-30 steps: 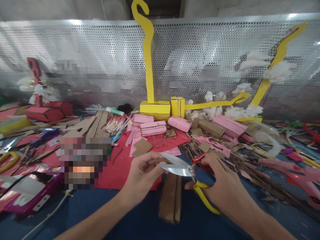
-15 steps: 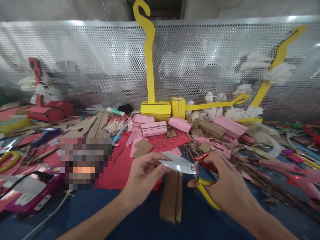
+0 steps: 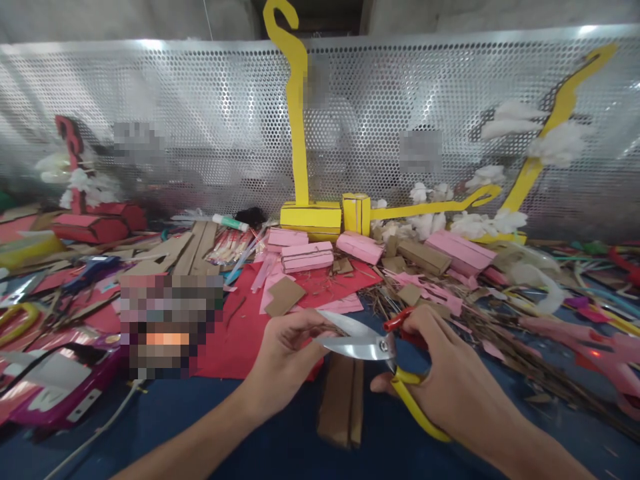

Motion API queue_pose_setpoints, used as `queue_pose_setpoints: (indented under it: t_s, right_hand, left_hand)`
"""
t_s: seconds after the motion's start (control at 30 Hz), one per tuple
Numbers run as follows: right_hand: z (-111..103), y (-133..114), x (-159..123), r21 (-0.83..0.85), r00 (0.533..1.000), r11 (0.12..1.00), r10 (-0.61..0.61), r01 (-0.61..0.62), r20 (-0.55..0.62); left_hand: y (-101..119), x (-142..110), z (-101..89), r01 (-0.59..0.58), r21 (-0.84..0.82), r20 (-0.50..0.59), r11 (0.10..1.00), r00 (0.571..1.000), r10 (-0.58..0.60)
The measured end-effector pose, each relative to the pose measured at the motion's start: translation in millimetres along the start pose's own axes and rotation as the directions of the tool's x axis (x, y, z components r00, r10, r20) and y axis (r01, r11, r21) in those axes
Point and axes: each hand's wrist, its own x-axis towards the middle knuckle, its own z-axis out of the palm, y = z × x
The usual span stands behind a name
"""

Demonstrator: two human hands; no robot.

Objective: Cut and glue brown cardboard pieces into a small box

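My right hand (image 3: pixel 445 373) grips a pair of scissors (image 3: pixel 373 347) with one red and one yellow handle, the steel blades parted and pointing left. My left hand (image 3: pixel 287 357) is curled in a pinch right at the blade tips; what it holds is too small or hidden to name. Below the scissors a folded brown cardboard strip (image 3: pixel 343 400) lies on the blue table top (image 3: pixel 240 433). A red paper sheet (image 3: pixel 240 340) lies under and beyond my left hand.
Pink boxes (image 3: pixel 305 255), brown cardboard pieces (image 3: pixel 193 250), yellow swan-neck cardboard models (image 3: pixel 300 133) and cotton tufts (image 3: pixel 500 220) crowd the table before a perforated metal panel (image 3: pixel 200 133). Twigs and pink scraps (image 3: pixel 480 320) lie right. A pink and white device (image 3: pixel 55 393) sits at the left front.
The scissor blades went from parted to nearly together and are parted again. Both hands stay in the same spot over the cardboard strip.
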Motion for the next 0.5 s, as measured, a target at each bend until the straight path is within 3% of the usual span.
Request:
queue_pose_setpoints:
  t_s: [0.13,0.3,0.5]
  right_hand:
    - [-0.1,-1.9,-1.1,0.030,1.000,1.000,0.003,-0.004,0.010]
    - [2.0,-0.4,-2.4,0.073,0.999,0.997,0.004,-0.007,0.035]
    - [5.9,5.6,0.1,0.064,0.999,0.998,-0.016,0.018,-0.031]
  left_hand:
    - [-2.3,-2.8,-0.4,0.031,0.020,0.025,0.999,0.999,-0.032]
    - [-3.4,-3.9,1.1,0.032,-0.070,0.054,0.997,0.998,-0.029]
    - [-0.8,-3.6,0.0,0.019,-0.009,0.088,1.000,0.996,-0.018]
